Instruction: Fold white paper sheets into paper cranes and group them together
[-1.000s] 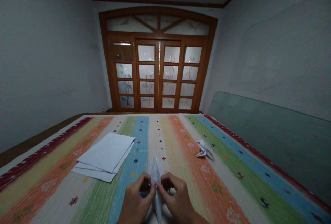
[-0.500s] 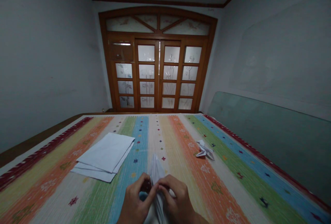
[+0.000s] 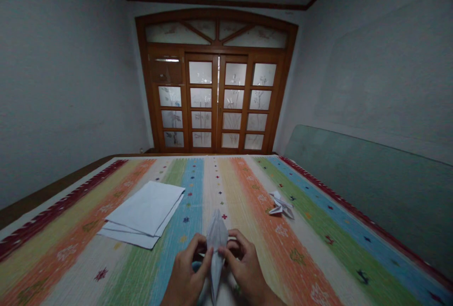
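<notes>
Well short of the surface's point(image 3: 134, 273) far edge, the left hand point(image 3: 186, 266) and right hand point(image 3: 248, 266) each pinch the folded paper point(image 3: 217, 237), which could tear or crease crookedly if either pulls harder.

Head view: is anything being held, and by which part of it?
A folded white paper, by its side edges near the middle: left hand on one, right hand on the other.

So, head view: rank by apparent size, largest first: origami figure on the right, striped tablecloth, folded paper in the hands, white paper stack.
1. striped tablecloth
2. white paper stack
3. folded paper
4. origami figure
Apparent size only: 3 is nearer the camera than 4, so their real order is unsure.
</notes>
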Tool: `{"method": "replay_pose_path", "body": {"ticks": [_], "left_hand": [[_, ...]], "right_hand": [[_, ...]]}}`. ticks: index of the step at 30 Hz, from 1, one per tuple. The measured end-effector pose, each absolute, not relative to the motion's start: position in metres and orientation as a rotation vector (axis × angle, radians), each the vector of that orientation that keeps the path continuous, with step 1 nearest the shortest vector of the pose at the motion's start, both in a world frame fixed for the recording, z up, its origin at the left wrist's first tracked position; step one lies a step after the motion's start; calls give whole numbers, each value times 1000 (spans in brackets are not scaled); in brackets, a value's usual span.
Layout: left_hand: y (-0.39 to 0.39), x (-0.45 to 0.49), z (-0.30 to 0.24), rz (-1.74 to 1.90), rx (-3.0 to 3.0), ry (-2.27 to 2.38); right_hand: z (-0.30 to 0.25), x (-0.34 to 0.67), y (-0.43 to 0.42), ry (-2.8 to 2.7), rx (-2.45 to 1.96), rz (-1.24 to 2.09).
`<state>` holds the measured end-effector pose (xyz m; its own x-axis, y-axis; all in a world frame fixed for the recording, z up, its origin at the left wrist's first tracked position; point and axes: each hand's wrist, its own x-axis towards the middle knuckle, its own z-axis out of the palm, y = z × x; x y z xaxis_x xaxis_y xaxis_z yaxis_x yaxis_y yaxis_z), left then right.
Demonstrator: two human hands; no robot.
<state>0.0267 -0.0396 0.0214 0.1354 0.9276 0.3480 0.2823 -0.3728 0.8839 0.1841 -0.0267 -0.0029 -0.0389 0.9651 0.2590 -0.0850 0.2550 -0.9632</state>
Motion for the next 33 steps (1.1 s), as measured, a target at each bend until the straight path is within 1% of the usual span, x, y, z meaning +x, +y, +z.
{"method": "replay_pose_path", "body": {"ticks": [7,12,18,22,27,33], "left_hand": [[-43,29,26,1235,1755,1129],[-42,21,14,1204,1830,1111],[-40,15,3,1324,2005,1037],[-39,15,11,1359,2172,923],[-38,12,20,1527,2343,892],[-41,12,33,1576,2388,775]], "right_hand": [[-1,188,-26,-1350,-874,1109],[6,191,-28,-1409,-798,992],[10,192,-28,-1411,-798,877],[10,192,-33,-1463,-809,684],[16,195,-37,-1569,-577,401],[16,196,-38,-1649,-548,230]]}}
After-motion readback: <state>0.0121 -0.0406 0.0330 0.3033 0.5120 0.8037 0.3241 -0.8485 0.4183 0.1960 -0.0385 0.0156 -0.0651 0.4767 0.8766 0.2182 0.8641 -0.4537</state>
